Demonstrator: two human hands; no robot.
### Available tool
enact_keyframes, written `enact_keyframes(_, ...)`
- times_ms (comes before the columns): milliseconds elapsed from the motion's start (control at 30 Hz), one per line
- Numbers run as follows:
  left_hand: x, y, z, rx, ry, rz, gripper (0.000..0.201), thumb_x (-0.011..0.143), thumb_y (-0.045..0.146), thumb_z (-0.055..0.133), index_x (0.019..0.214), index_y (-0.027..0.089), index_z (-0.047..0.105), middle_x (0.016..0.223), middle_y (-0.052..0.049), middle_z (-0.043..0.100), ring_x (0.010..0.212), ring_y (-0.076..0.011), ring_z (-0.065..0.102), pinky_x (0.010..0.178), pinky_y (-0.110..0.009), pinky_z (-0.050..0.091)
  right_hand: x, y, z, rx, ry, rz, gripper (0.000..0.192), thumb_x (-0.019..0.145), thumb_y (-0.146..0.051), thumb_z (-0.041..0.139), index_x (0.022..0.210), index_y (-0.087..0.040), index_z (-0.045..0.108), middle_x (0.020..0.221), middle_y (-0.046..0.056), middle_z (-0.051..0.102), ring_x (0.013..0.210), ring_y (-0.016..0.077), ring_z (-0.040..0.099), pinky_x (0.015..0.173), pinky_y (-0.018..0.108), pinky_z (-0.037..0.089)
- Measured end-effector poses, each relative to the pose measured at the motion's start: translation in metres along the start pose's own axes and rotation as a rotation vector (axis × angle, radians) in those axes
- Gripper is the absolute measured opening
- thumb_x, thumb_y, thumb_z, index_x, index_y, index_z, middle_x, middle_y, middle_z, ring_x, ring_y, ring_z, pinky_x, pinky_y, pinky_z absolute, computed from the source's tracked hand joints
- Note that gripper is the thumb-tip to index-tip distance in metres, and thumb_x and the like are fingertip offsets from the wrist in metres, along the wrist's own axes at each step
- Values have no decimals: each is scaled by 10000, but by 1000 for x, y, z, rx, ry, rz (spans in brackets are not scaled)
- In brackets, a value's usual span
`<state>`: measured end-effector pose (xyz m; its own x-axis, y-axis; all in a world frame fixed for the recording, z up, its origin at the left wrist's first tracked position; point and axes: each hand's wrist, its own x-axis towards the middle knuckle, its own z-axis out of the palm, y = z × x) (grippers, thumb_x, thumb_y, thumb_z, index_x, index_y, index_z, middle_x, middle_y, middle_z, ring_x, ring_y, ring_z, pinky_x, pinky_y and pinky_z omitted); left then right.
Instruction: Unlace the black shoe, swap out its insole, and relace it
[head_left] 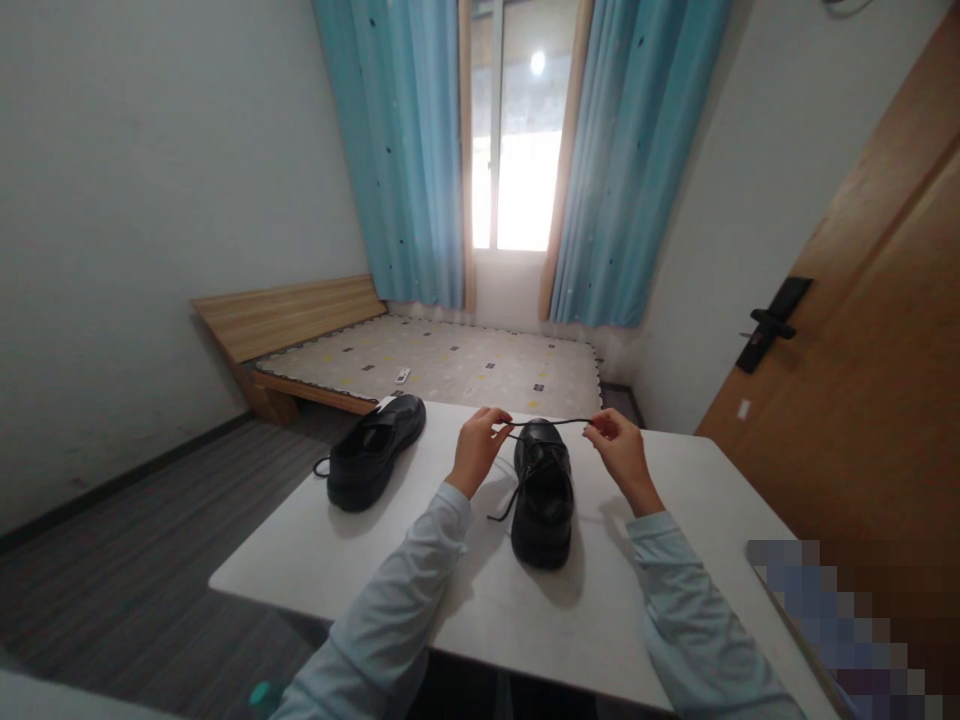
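A black lace-up shoe [541,530] stands on the white table with its heel toward me and its toe pointing away. Above the toe, a black shoelace [551,422] is stretched nearly level between my two hands. My left hand [480,445] pinches it on the left side of the shoe, and my right hand [619,450] pinches it on the right. One loose lace end hangs down the shoe's left side to the tabletop. To the left lies a second black shoe [371,460], touched by neither hand; a loop of lace sticks out by its heel.
The white table [300,550] has rounded corners. Behind it is a low bed [450,355] with a small white remote-like object [403,376] on it. A wooden door [847,300] with a black handle is at right; a pixelated patch covers the lower right.
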<state>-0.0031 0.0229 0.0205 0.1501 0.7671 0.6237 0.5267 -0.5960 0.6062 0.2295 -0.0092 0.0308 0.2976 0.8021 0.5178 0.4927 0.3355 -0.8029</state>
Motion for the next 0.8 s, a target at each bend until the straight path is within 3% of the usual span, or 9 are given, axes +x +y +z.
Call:
enact_keyframes(233, -1, 0, 0, 12, -4, 31, 117, 824, 176, 602, 934, 188, 639, 973, -34, 636, 760, -114, 632, 719, -251, 563, 0, -1, 0, 49, -38, 7, 170, 697, -347, 590, 663, -183, 564, 612, 12, 610, 525, 129, 505, 534, 262, 413)
enact_keyframes(467, -1, 0, 2, -12, -18, 37, 171, 840, 137, 556, 991, 189, 619, 1022, -44, 627, 860, -136, 625, 769, -278, 567, -1, 6, 3, -17, -72, -10, 340, 692, -493, 650, 717, -154, 671, 624, 41, 641, 526, 142, 520, 513, 267, 417)
enact_keyframes(600, -2, 1, 3, 0, -21, 30, 224, 835, 90, 534, 1030, 178, 601, 1074, -62, 616, 918, -151, 613, 783, -289, 566, -1, 5, 5, 10, -106, 7, 408, 754, -537, 573, 761, -153, 713, 702, 71, 679, 589, 163, 565, 550, 279, 442)
enact_keyframes(800, -2, -1, 6, -1, -45, 29, 262, 835, 75, 512, 1062, 183, 583, 1125, -71, 597, 988, -166, 602, 825, -315, 557, -2, 1, 5, -178, -92, -140, 406, 791, -487, 527, 747, -155, 756, 680, 68, 635, 578, 158, 515, 576, 300, 396)
